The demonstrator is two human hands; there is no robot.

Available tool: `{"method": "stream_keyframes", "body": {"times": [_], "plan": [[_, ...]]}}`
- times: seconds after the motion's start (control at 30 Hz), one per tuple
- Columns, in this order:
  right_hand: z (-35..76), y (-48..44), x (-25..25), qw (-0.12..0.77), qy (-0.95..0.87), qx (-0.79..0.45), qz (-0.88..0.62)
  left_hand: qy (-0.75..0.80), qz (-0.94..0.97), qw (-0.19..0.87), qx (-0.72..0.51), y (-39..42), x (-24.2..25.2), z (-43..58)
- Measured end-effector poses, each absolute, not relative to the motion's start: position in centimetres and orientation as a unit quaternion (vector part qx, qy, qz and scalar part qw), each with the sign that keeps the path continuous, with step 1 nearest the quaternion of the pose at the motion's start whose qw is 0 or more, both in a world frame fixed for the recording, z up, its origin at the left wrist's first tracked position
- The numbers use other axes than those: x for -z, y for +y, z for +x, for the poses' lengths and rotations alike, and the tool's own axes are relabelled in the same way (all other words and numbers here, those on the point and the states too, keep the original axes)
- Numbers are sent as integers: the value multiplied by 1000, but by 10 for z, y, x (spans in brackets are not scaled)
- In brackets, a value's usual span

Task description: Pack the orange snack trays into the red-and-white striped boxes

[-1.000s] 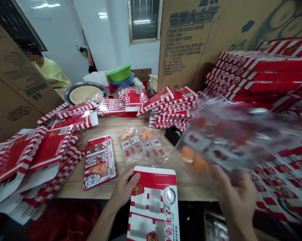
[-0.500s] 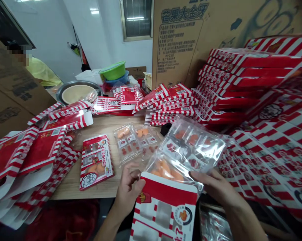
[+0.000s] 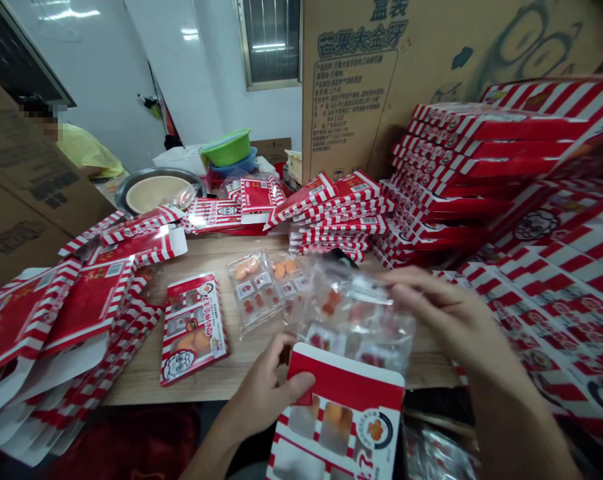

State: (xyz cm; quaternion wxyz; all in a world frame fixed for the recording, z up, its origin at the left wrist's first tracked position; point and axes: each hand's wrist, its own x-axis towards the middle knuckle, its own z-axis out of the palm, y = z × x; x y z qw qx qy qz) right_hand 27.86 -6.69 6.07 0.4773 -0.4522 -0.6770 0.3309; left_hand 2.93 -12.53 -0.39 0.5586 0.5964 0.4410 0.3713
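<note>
My left hand (image 3: 276, 387) grips the left edge of a red and white striped box (image 3: 346, 420), thumb on its front. A clear plastic pack (image 3: 351, 320) with orange and red pieces sticks out of the box's open top, its lower part inside. At the pack's upper right edge is my right hand (image 3: 421, 293), fingers together and somewhat blurred; its fingertips touch the plastic. On the table, two more clear packs (image 3: 258, 290) lie beyond my left hand. A filled box (image 3: 194, 327) rests flat to their left.
Open striped boxes (image 3: 89, 300) are piled at the left. Stacks of boxes (image 3: 501, 153) stand at the right, before a large carton (image 3: 351, 87). Behind are a metal basin (image 3: 126, 183) and green bowl (image 3: 226, 150). A person in yellow (image 3: 89, 150) is at far left.
The clear pack has slid down into the box, and orange pieces now show through its windows. My right hand has moved up from the box's opening to the pack's far end.
</note>
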Motion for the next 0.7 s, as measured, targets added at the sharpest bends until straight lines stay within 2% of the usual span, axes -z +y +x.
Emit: {"method": "stream_keyframes", "body": {"times": [0.1,0.17,0.23,0.33,0.43,0.5,0.57,0.63,0.7], "plan": [[266,-82,-34,312,-710,-526,-350,485,495,546,-470,-131,27,26],[257,-93,-14,260,-672,-624,-301,496,466,532,-504,-135,34,22],[252,-102,0,248,-632,-671,-297,493,464,556,-482,-140,34,19],[251,-105,5,224,-608,-690,-323,471,485,636,-371,-153,27,18],[251,-98,7,256,-604,-663,-361,475,489,664,-309,-161,21,9],[248,-89,12,330,-593,-616,-401,555,481,588,-341,-156,17,-10],[241,-81,19,398,-572,-564,-444,664,463,438,-391,-141,13,-41],[230,-75,27,429,-556,-535,-469,725,453,300,-424,-119,12,-78],[215,-72,34,433,-560,-525,-473,750,470,204,-418,-97,14,-110]]}}
